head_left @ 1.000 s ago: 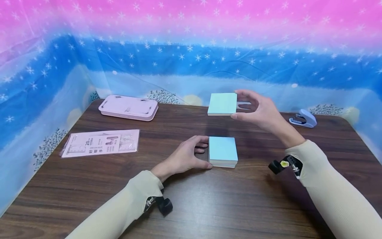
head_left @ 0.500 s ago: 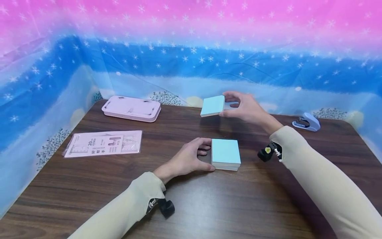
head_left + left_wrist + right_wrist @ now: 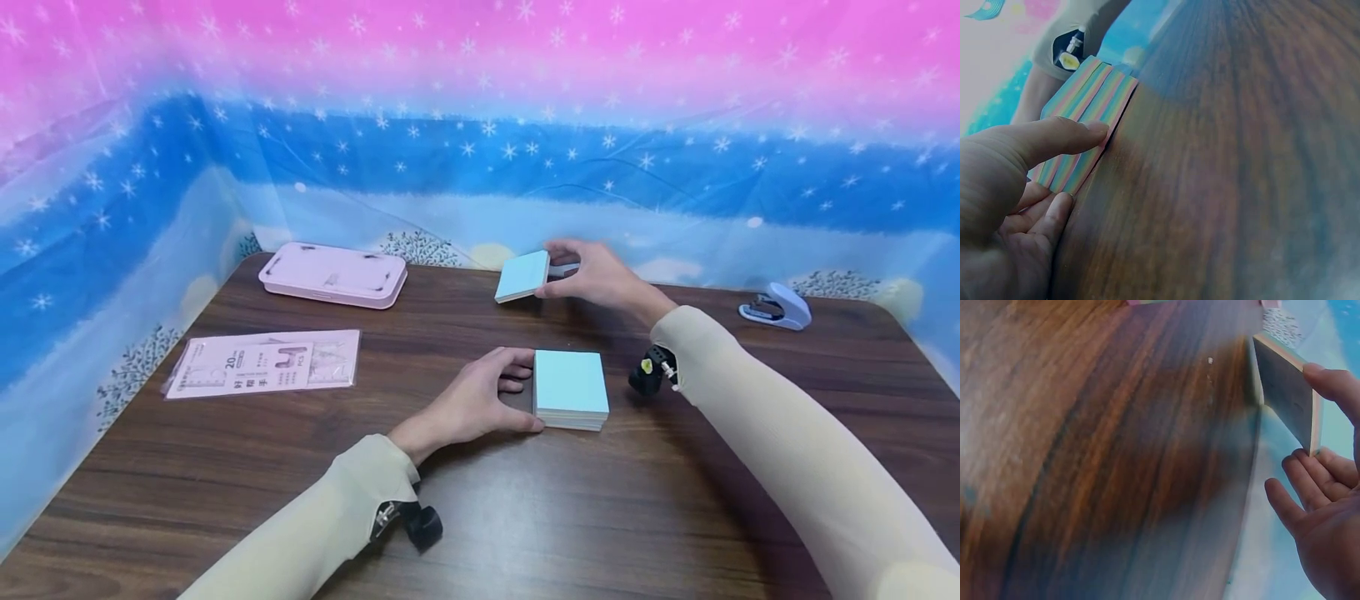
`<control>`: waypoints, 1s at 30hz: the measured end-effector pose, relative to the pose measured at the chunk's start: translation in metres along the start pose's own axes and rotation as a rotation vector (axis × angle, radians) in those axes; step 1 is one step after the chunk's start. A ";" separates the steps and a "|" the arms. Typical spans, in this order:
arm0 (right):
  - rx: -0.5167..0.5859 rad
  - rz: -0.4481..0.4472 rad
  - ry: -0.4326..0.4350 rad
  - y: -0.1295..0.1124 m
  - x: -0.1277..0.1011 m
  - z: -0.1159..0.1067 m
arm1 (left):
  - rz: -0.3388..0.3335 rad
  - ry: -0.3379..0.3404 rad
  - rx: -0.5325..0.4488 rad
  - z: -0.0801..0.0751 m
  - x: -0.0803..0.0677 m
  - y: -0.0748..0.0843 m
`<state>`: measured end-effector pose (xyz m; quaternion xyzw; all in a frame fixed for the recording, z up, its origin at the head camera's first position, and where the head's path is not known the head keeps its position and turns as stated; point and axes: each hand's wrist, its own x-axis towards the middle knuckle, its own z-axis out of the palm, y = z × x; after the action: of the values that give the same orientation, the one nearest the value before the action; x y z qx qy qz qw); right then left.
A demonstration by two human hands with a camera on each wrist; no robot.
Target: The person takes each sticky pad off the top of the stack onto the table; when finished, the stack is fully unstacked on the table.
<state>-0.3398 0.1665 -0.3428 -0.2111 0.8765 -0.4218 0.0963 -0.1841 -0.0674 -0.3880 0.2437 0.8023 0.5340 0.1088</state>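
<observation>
Toward the far edge of the worktop (image 3: 225,467), the right hand (image 3: 600,279) pinches a thin pad of pale blue sticky notes (image 3: 522,276) by its right edge, thumb above and fingers beneath. The pad tilts, its left corner dipping almost to the wood, though contact cannot be told from the head view; the right wrist view shows the pad (image 3: 1285,394) edge-on, with the fingers (image 3: 1310,481) loosely spread beneath it. Nearer the person, almost straight back from that pad, lies the thicker stack of sticky notes (image 3: 570,388), flat on the wood. The left hand (image 3: 480,400) grips its left side, thumb along the near edge and fingers curled at the far corner; the left wrist view shows the striped side of the stack (image 3: 1088,122) under the thumb. So the held pad lies beyond the stack, well apart from it, and only the right hand reaches it. A stapler (image 3: 776,305) sits far right, a pink case (image 3: 333,274) and a packet (image 3: 262,363) to the left.
</observation>
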 end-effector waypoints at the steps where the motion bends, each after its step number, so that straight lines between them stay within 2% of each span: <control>1: -0.008 0.004 -0.008 0.000 0.001 0.001 | 0.000 0.002 -0.001 0.000 0.000 0.000; 7: -0.051 0.025 -0.042 0.001 0.006 0.006 | -0.003 0.003 -0.002 0.000 0.000 0.001; 21: -0.193 -0.005 -0.119 0.000 0.013 0.011 | -0.014 0.004 0.013 0.000 0.001 0.002; 30: -0.323 -0.053 -0.129 -0.001 0.012 0.021 | -0.018 0.004 0.015 0.000 0.000 0.002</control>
<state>-0.3432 0.1463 -0.3551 -0.2736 0.9189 -0.2636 0.1061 -0.1834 -0.0672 -0.3864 0.2363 0.8086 0.5275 0.1101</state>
